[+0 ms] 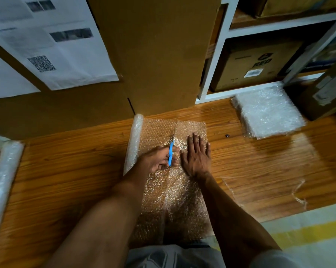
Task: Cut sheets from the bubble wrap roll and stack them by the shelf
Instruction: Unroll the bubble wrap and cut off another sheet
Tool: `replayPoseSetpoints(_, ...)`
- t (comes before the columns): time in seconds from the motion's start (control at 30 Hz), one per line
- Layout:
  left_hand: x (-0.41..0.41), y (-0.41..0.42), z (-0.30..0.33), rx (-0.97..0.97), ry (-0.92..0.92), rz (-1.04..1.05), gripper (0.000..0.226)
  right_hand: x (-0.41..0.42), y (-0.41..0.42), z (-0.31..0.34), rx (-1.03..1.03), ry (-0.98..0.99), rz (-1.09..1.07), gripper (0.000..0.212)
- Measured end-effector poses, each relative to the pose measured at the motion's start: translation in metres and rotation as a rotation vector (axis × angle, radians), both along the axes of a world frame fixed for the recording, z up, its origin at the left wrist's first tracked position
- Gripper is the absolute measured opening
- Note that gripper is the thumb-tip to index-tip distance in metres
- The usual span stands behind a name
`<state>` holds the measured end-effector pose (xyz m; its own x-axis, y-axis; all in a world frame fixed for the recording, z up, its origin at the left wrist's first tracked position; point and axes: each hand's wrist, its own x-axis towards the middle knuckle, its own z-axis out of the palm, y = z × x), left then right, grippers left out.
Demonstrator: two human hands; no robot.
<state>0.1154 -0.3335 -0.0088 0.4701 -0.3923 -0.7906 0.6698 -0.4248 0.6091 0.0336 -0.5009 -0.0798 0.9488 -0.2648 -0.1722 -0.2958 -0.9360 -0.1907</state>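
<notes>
Left hand (159, 159) fingers curled round blue scissors (170, 154) cutting unrolled bubble wrap (163, 130), roll (133, 144) just left, right hand (197, 157) flat with spread fingers beside blades: wrap could bunch, cut veering toward those fingertips.

On the floor (66, 171), a bubble wrap roll (133, 144) lies left of its unrolled sheet (173, 200). The left hand (157, 159) holds scissors (170, 154) on the sheet; the right hand (197, 157) lies flat just beside. A stack of cut sheets (267, 115) sits far right, before the shelf (229, 31). A cardboard box (159, 55) stands behind.
</notes>
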Motion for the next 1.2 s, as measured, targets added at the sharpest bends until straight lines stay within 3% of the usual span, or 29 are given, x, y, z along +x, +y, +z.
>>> replayPoseSetpoints(0.2, 0.002, -0.008, -0.008, 0.050, -0.076, 0.026, 0.027, -0.001, 0.001, 0.000, -0.017, -0.010, -0.007, 0.076)
replayPoseSetpoints(0.33, 0.002, -0.010, -0.016, 0.059, -0.112, 0.083, 0.015, -0.002, 0.002, 0.001, -0.004, -0.027, -0.016, 0.078)
replayPoseSetpoints(0.93, 0.050, -0.033, -0.003, -0.012, 0.059, 0.016, 0.030, -0.001, 0.001, 0.003, -0.023, 0.003, -0.025, 0.082)
replayPoseSetpoints(1.2, 0.056, -0.043, -0.006, 0.024, -0.053, 0.127, 0.017, -0.001, 0.002, 0.003, -0.013, 0.000, -0.033, 0.081)
